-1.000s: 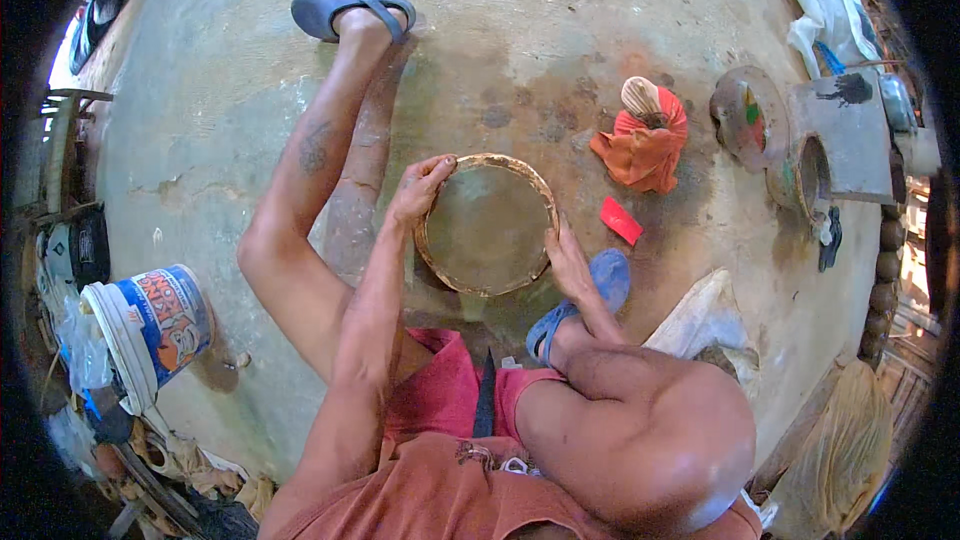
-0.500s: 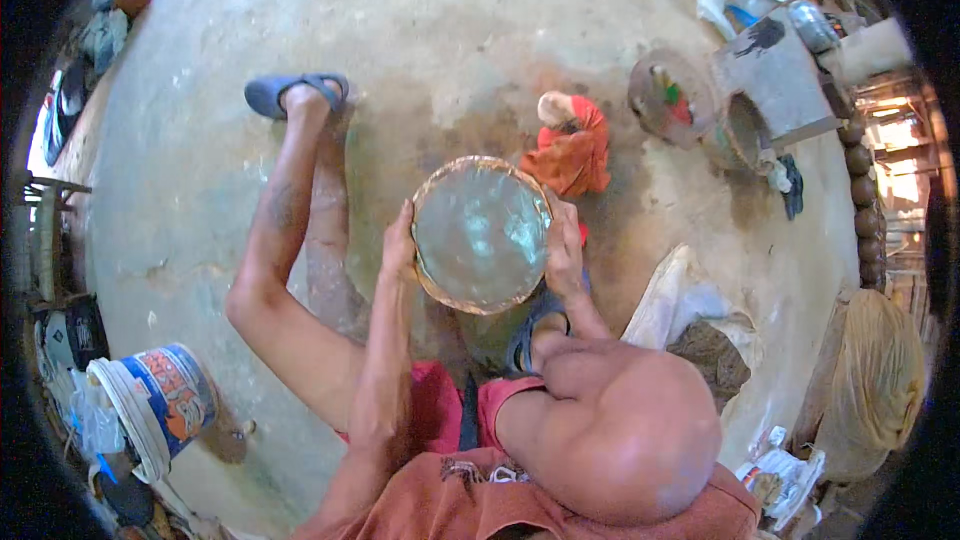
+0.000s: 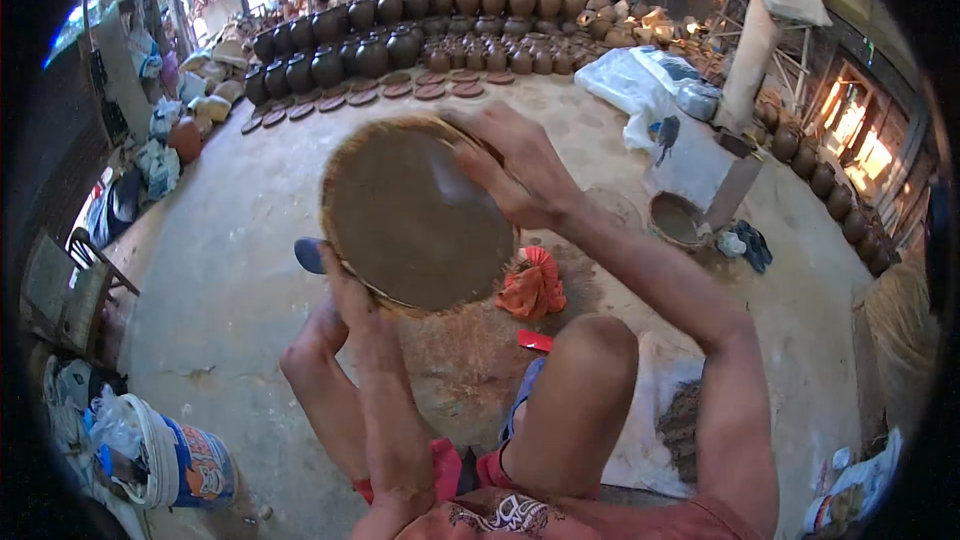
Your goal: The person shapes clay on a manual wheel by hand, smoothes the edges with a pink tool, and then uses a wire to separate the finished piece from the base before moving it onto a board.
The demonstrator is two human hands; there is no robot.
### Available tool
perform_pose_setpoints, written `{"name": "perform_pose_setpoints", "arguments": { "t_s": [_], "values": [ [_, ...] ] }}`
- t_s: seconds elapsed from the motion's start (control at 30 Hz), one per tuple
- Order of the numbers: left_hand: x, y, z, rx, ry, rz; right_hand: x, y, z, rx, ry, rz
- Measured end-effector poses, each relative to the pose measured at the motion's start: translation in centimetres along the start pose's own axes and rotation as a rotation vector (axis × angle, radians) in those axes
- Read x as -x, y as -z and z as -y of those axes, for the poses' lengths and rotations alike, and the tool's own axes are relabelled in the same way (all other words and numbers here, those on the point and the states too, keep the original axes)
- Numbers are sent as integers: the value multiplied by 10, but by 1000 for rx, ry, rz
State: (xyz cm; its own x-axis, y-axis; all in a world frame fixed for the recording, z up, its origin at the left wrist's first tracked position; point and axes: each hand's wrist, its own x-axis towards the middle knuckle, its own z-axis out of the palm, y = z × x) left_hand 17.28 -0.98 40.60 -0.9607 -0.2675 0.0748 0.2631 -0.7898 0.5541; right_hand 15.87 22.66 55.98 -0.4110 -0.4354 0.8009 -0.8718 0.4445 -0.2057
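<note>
A shallow round clay dish (image 3: 420, 220) with a smooth, wet grey-brown face and a rough, paler rim is held up and tilted in front of me. My left hand (image 3: 345, 285) grips its lower left edge. At the upper right edge my right hand (image 3: 515, 160) has its fingers over the rim. Parts of both hands' fingers are hidden by the dish. Beyond its lower right edge, a crumpled orange-red cloth (image 3: 535, 290) lies on the floor, with a small flat red piece (image 3: 535, 340) nearer to me.
Rows of dark clay pots (image 3: 370, 55) stand at the back, with flat reddish discs (image 3: 430, 92) before them. A round basin (image 3: 678, 218) sits right. Dark clay (image 3: 680, 430) lies on a white sack (image 3: 640, 440) by my knee. A bucket (image 3: 195, 465) stands left.
The dish has been raised and tilted, and my right hand has shifted to its upper right edge. My view has tipped up, bringing the pots at the back into sight.
</note>
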Motion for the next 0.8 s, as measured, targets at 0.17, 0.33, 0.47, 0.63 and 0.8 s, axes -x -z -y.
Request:
{"name": "perform_pose_setpoints", "arguments": {
  "t_s": [0.17, 0.33, 0.47, 0.63, 0.8],
  "values": [
    [32, -32, -52, 106, -67, 143, -37, 29, 73, 93, 90, -59],
    [52, 8, -50, 70, 102, 68, 21, 24, 121, 112, -181, -147],
    [80, 15, -47, -159, 241, -246, 78, -5, 113, 91, -412, -123],
    [53, 39, -28, -226, 377, -149, 111, -27, 78, 22, -683, -165],
    [0, 11, -27, -455, 468, -196, 108, -36, 38, -61, -969, -233]
  ]
}}
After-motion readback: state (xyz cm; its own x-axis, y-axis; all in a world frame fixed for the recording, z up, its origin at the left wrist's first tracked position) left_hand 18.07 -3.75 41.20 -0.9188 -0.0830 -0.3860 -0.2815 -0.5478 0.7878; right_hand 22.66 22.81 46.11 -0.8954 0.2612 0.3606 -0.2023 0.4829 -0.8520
